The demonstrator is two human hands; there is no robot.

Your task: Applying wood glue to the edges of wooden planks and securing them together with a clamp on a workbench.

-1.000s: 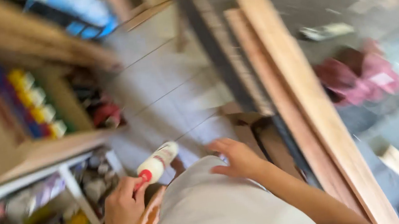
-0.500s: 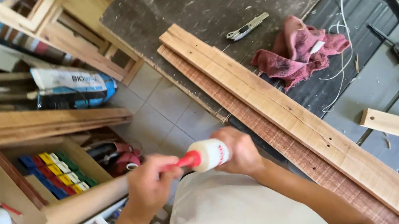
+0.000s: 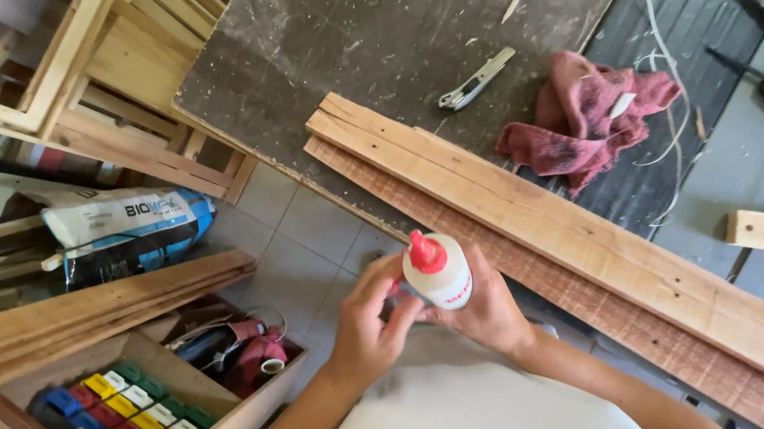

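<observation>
Workbench planks [image 3: 593, 246] alongside — both hands [image 3: 368, 329] grip a red-capped glue bottle [image 3: 439, 276].

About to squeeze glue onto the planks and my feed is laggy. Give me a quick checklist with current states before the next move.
1. Glue bottle held firmly: ok, the right hand wraps it and the left hand is at the cap.
2. Red cap open: cannot tell.
3. Nozzle aimed at the planks: not ok, it points up, beside them.
4. Top faces of the planks bare: ok.
5. Red rag within reach for drips: ok, it lies just past the planks.
6. Folding knife out of the way: ok, apart from the planks.
</observation>
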